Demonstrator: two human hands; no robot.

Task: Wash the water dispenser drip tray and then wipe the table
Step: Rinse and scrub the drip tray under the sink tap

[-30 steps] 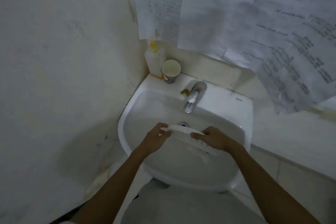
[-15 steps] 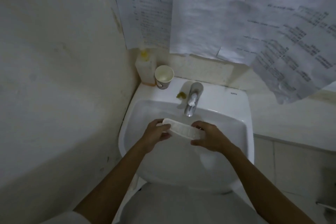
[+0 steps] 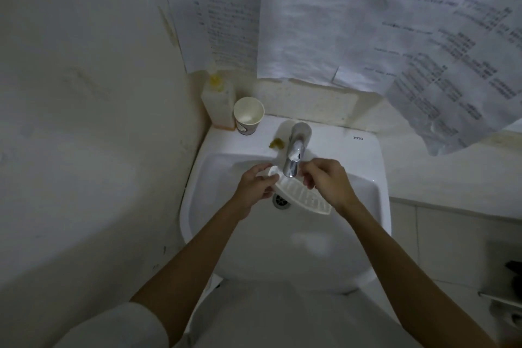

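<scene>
The white slotted drip tray (image 3: pixel 302 195) hangs tilted over the white sink (image 3: pixel 364 155), its upper end just under the spout of the chrome tap (image 3: pixel 296 147). My left hand (image 3: pixel 254 186) grips that upper left end. My right hand (image 3: pixel 327 181) is above the tray's right half, with its fingers loosely curled beside the spout and not closed on the tray. The tray's lower right end pokes out below my right wrist. I see no water running. The drain (image 3: pixel 281 200) shows under the tray.
A paper cup (image 3: pixel 248 116) and a plastic bottle with yellowish liquid (image 3: pixel 219 104) stand at the sink's back left corner. A small yellow-green scrap (image 3: pixel 276 144) lies left of the tap. Printed papers (image 3: pixel 310 22) hang on the wall behind. A wall closes in on the left.
The tray has gone up and back to just under the spout. My right hand has let go of its right end and risen to the tap. My left hand keeps its grip.
</scene>
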